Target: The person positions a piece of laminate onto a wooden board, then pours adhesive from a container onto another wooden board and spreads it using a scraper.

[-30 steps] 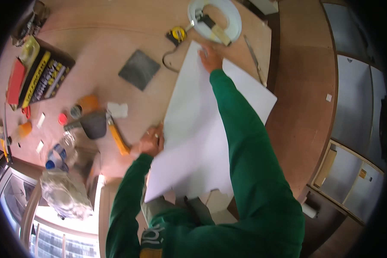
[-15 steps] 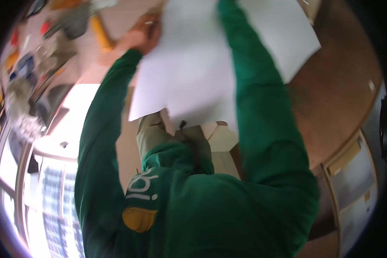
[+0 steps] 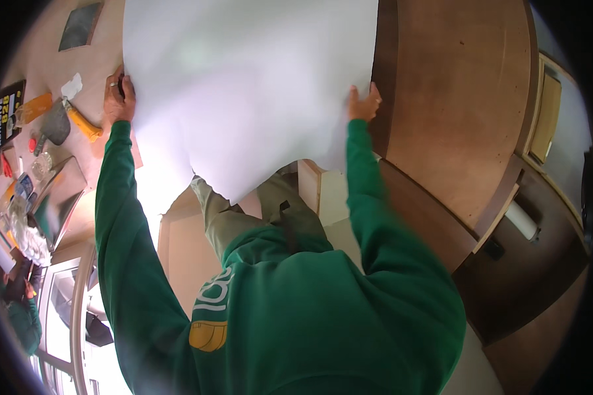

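A large white sheet (image 3: 244, 99) stretches in front of me over the wooden worktop, and its near edge hangs ragged and torn over my legs. My left hand (image 3: 119, 97) has its fingers curled at the sheet's left edge. At the right edge my right hand (image 3: 364, 103) pinches the sheet, thumb on top and the other fingers partly hidden along the side. The sheet's far end runs out of the picture.
Left on the worktop lie a yellow-handled tool (image 3: 82, 122), a dark flat blade (image 3: 56, 124), a grey square piece (image 3: 80, 27) and crumpled clear plastic (image 3: 29, 237). A person in a green sleeve (image 3: 25, 322) is at the far left. Brown wooden panels (image 3: 451, 99) and a white roll (image 3: 522, 220) are on the right.
My right hand has come back from the far side to the sheet's right edge. The sheet now lies straighter and further left in view, and my left hand is at its left edge.
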A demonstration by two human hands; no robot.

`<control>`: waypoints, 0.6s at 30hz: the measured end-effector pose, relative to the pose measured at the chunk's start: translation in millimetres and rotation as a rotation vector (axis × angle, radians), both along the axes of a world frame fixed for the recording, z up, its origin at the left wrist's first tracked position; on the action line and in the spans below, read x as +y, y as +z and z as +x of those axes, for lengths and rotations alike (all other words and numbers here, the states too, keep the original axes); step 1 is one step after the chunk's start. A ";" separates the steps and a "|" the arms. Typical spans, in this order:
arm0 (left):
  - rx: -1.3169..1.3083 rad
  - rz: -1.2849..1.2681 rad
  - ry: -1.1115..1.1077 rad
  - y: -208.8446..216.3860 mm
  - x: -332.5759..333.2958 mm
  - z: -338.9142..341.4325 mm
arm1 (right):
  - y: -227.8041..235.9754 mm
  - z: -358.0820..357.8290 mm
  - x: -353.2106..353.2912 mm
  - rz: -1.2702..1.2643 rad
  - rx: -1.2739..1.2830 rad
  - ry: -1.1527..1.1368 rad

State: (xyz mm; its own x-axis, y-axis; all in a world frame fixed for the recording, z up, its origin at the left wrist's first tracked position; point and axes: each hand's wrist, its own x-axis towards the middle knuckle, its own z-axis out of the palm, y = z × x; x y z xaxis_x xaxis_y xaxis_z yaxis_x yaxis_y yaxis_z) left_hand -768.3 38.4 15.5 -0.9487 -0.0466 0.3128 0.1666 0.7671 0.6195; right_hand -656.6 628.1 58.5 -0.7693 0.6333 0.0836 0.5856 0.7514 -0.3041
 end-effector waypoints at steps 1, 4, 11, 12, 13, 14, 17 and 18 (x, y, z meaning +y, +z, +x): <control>0.017 0.011 -0.009 -2.1 -0.4 2.2 | 2.7 6.9 32.1 -0.245 -0.011 -0.054; -0.140 0.332 0.030 -1.6 4.9 0.0 | 5.7 16.2 87.0 -0.631 -0.081 -0.075; -0.464 0.172 0.175 7.2 -9.0 -3.6 | 63.3 7.8 98.0 -0.937 0.012 -0.046; -0.464 0.176 0.182 9.3 -7.8 -3.2 | 73.2 7.7 97.3 -0.967 -0.013 -0.042; -0.463 0.185 0.191 11.4 -6.3 -4.3 | 79.3 7.7 99.1 -0.993 -0.039 -0.035; -0.462 0.194 0.203 13.5 -5.1 -6.0 | 85.4 9.4 99.0 -0.959 -0.024 -0.018; -0.465 0.589 0.201 15.8 3.7 -7.6 | 92.9 19.3 101.8 -0.898 0.025 0.002; -0.471 0.609 0.178 18.1 4.2 -10.6 | 92.2 19.9 101.2 -0.910 0.048 -0.010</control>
